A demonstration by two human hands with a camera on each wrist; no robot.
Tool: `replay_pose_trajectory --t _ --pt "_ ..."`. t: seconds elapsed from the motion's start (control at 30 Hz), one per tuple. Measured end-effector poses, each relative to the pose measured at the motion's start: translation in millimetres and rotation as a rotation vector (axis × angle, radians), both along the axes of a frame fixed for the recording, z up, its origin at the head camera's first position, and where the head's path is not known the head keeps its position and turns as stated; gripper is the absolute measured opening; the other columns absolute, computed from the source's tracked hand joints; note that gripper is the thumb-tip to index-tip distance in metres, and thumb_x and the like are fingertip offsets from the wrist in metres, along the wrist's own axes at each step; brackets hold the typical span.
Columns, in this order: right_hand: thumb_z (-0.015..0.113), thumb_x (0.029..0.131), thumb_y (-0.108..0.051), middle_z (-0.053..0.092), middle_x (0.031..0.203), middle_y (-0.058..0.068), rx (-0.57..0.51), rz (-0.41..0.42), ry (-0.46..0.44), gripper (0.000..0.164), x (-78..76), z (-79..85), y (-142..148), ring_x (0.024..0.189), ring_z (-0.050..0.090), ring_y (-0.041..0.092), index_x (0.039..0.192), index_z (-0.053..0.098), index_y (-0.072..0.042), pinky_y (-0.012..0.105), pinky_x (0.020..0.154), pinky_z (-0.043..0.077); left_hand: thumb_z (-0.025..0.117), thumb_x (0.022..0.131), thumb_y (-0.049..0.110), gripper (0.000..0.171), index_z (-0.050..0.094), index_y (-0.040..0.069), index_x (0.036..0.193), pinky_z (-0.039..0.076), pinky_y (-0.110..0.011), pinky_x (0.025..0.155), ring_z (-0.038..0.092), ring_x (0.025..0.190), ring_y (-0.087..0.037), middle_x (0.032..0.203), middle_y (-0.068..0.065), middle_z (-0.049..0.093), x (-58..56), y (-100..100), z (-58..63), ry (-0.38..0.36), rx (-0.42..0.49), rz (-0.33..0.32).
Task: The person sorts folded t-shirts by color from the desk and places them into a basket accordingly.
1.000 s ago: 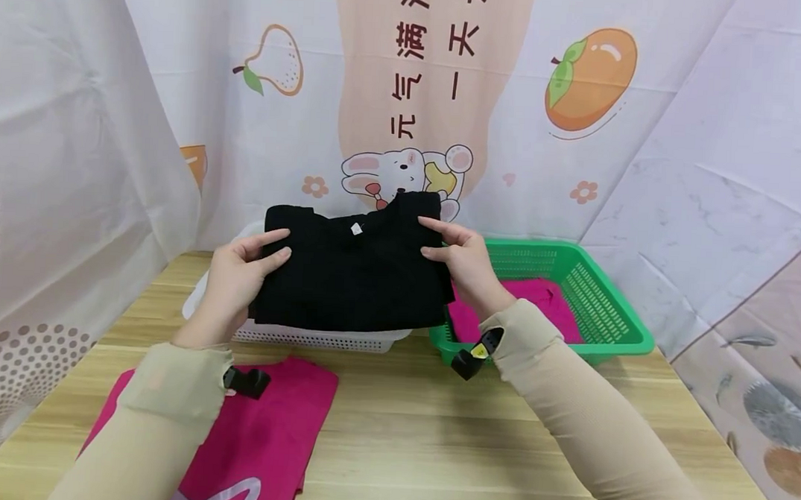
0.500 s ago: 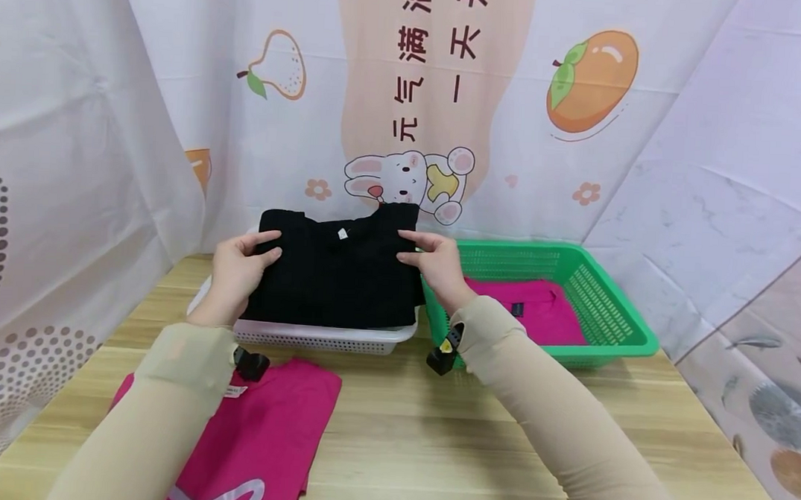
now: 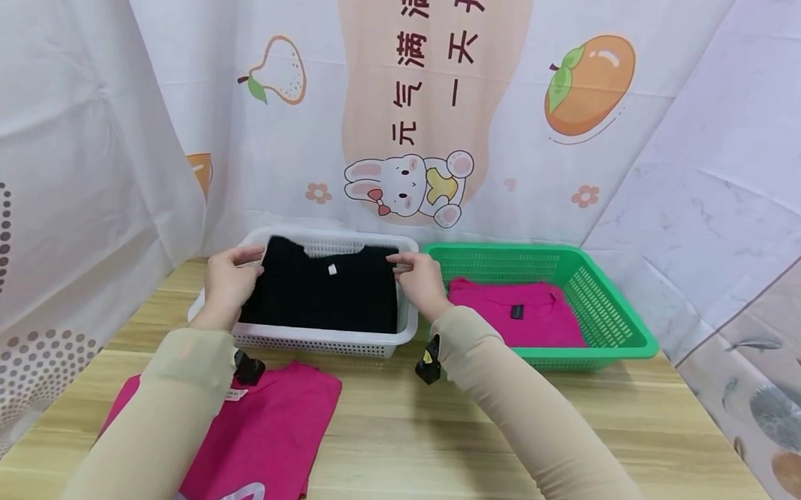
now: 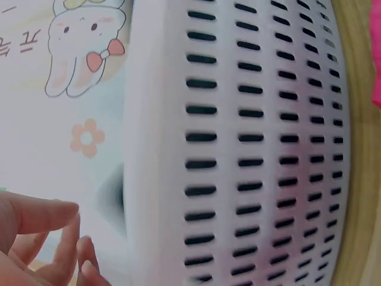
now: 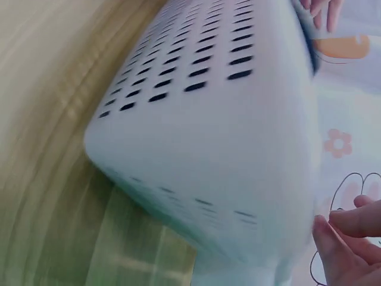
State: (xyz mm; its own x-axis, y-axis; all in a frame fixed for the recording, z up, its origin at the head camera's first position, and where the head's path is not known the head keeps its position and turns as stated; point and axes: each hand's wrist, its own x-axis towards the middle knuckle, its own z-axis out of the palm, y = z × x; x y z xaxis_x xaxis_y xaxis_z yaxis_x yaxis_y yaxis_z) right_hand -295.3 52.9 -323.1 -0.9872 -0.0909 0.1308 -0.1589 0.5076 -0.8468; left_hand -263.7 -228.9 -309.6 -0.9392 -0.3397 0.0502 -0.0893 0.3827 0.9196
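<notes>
A folded black T-shirt [image 3: 324, 297] with a small white neck label lies in the white basket [image 3: 316, 336], its top edge slightly blurred. At the basket's left side is my left hand [image 3: 227, 281], fingertips close to the shirt's left shoulder and nothing held between them. My right hand [image 3: 422, 283] is over the right rim, fingers extended near the other shoulder. In the left wrist view, the left fingers [image 4: 50, 214] show beyond the basket's perforated wall. The right wrist view has the right fingers [image 5: 354, 223] just past a basket corner, with no cloth visible between them.
To the right stands a green basket [image 3: 606, 307] holding a folded pink shirt [image 3: 538, 316] with a dark label. Another pink shirt [image 3: 265, 430] with a white print lies folded on the wooden table [image 3: 472, 462], partly under my left forearm. A printed curtain [image 3: 256, 169] hangs behind.
The black T-shirt has gone from being held up above the white basket to lying down inside it. Both hands have let go of it, and the right hand has shifted left.
</notes>
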Motion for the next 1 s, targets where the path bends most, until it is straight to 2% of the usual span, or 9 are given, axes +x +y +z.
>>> replay_pose_trajectory --t 0.13,0.2,0.27,0.43,0.53,0.63,0.77,0.87,1.0 --pt "0.058 0.094 0.003 0.071 0.118 0.015 0.002 0.008 0.024 0.029 5.4 -3.9 -1.1 0.108 0.069 0.025 0.116 0.073 -0.008 0.037 0.088 0.057 0.057 0.094 0.003 0.044 0.057 0.006 0.138 0.046 -0.030 0.099 0.053 0.121 -0.016 0.118 0.003 0.060 2.8 -3.0 -4.8 0.018 0.058 0.038" --pt "0.060 0.094 0.002 0.071 0.118 0.015 -0.013 0.031 0.031 0.026 8.9 -4.4 -2.3 0.107 0.069 0.024 0.114 0.074 -0.007 0.036 0.090 0.057 0.059 0.094 0.006 0.043 0.058 0.005 0.137 0.046 -0.023 0.092 0.056 0.105 -0.007 0.107 0.011 0.058 6.1 -3.6 -5.9 0.031 0.058 0.024" --pt "0.062 0.094 -0.001 0.072 0.118 0.013 -0.024 0.061 0.034 0.024 12.9 -3.7 -3.9 0.107 0.069 0.024 0.114 0.073 -0.006 0.036 0.092 0.056 0.059 0.095 0.008 0.042 0.058 0.004 0.136 0.045 -0.017 0.085 0.055 0.092 0.002 0.105 0.013 0.058 11.2 -4.4 -6.3 0.047 0.031 -0.014" --pt "0.063 0.095 -0.003 0.072 0.117 0.011 -0.086 0.125 0.000 0.022 23.6 0.7 -5.9 0.105 0.069 0.023 0.115 0.072 -0.006 0.034 0.092 0.057 0.056 0.100 0.020 0.040 0.058 0.000 0.134 0.043 -0.013 0.082 0.051 0.087 0.010 0.127 -0.014 0.061 28.0 -9.1 -4.7 0.098 -0.105 -0.157" --pt "0.062 0.095 -0.002 0.072 0.116 0.013 -0.146 0.160 -0.023 0.022 29.7 2.2 -4.2 0.102 0.070 0.024 0.114 0.071 -0.004 0.033 0.090 0.058 0.055 0.101 0.027 0.042 0.059 -0.001 0.133 0.043 -0.012 0.080 0.049 0.090 0.010 0.132 -0.017 0.059 38.4 -12.3 -3.1 0.107 -0.156 -0.214" --pt "0.062 0.095 -0.001 0.071 0.116 0.015 -0.196 0.191 -0.046 0.023 35.7 1.5 -1.3 0.101 0.071 0.025 0.116 0.069 -0.002 0.033 0.089 0.058 0.055 0.101 0.030 0.044 0.060 0.000 0.132 0.043 -0.011 0.076 0.050 0.090 0.010 0.117 0.001 0.064 48.8 -16.0 -2.2 0.106 -0.190 -0.249" --pt "0.061 0.095 -0.001 0.069 0.119 0.020 -0.246 0.223 -0.053 0.025 46.3 -0.7 1.6 0.100 0.071 0.026 0.120 0.066 -0.001 0.034 0.088 0.058 0.057 0.100 0.031 0.044 0.061 0.001 0.132 0.044 -0.013 0.072 0.053 0.087 0.009 0.098 0.028 0.058 63.9 -21.3 -2.9 0.101 -0.218 -0.282" --pt "0.061 0.095 0.000 0.068 0.119 0.023 -0.288 0.259 -0.057 0.028 55.1 -3.6 2.5 0.100 0.072 0.028 0.123 0.063 0.001 0.035 0.088 0.059 0.058 0.100 0.031 0.040 0.063 0.005 0.130 0.046 -0.015 0.070 0.056 0.086 0.008 0.095 0.035 0.057 76.1 -24.1 -3.4 0.104 -0.206 -0.299" --pt "0.061 0.095 -0.001 0.068 0.117 0.024 -0.341 0.302 -0.075 0.031 67.0 -8.5 4.3 0.101 0.072 0.030 0.126 0.061 0.003 0.036 0.087 0.059 0.060 0.099 0.033 0.041 0.063 0.007 0.130 0.047 -0.016 0.070 0.059 0.087 0.002 0.098 0.034 0.060 89.9 -26.4 -4.8 0.101 -0.205 -0.312"
